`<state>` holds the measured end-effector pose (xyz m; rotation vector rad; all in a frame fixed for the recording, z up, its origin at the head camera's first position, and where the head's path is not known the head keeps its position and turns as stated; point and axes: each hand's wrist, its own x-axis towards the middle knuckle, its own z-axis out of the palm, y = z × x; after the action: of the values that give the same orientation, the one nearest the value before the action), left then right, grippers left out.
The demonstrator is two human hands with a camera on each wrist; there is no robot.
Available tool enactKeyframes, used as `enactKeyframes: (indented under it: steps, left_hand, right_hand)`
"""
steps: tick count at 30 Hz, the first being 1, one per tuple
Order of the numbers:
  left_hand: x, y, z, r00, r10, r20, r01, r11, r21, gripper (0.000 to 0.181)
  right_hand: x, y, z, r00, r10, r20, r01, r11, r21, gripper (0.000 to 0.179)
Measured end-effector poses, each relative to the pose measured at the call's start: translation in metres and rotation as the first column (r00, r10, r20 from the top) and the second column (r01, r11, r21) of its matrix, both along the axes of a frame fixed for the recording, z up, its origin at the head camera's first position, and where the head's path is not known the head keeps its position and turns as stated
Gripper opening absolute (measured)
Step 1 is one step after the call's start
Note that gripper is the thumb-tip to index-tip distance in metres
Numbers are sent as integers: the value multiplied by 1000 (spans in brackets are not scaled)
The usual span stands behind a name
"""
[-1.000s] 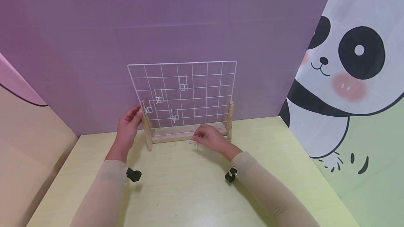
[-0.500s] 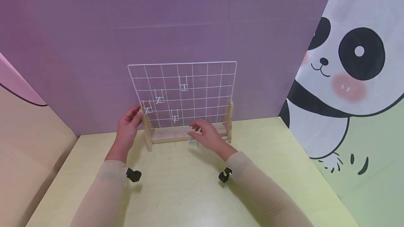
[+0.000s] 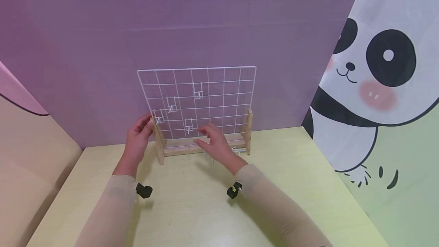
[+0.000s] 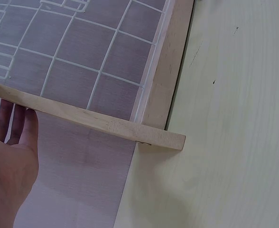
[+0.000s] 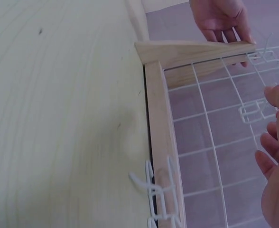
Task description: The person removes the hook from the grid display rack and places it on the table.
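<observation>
A white wire grid panel (image 3: 197, 68) stands in a wooden stand (image 3: 249, 132). Several white wire hooks hang on its left and middle part, among them an upper hook (image 3: 198, 94) and a lower hook (image 3: 189, 128). My left hand (image 3: 135, 140) grips the stand's left post (image 4: 78, 114) near its top, with fingers behind it. My right hand (image 3: 217, 145) is in front of the grid's lower middle, close to the lower hook, thumb and fingers apart with nothing between them. Below it, a loose hook (image 5: 161, 192) lies against the base rail, partly hidden in the head view.
Another loose white hook (image 3: 239, 149) lies by the right end of the base. The pale wooden table (image 3: 192, 209) extends in front of the stand. A purple backdrop (image 3: 195, 18) hangs close behind, and a panda-printed wall (image 3: 363, 144) is on the right.
My right hand has let go of the loose hook by the base and moved up and left toward the grid, its fingers spreading. The left hand keeps its place on the post.
</observation>
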<state>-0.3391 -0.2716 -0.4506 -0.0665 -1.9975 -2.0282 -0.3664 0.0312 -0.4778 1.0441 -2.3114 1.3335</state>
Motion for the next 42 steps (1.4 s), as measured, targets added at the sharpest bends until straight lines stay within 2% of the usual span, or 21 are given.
enactKeyframes:
  steps: [11,22,34,42]
  left_hand:
    - [0,1,1,1000,12,16,-12,1000,-16,52]
    - [1,1,1,1000,8,6,-8,1000,-11,50]
    - [1,1,-1,1000,2,-9,-2,1000,6,49]
    - [1,1,-1,1000,3,-5,-3,1000,19,49]
  right_hand:
    - [2,-20,4,999,5,-47,-9,997,-79,33]
    - [1,-30,0,996,-4,-90,-8,991,-132,29]
    - [7,-39,3,999,-46,-24,42,990,-134,19]
    - [5,-42,1,997,-68,32,73,981,-179,10]
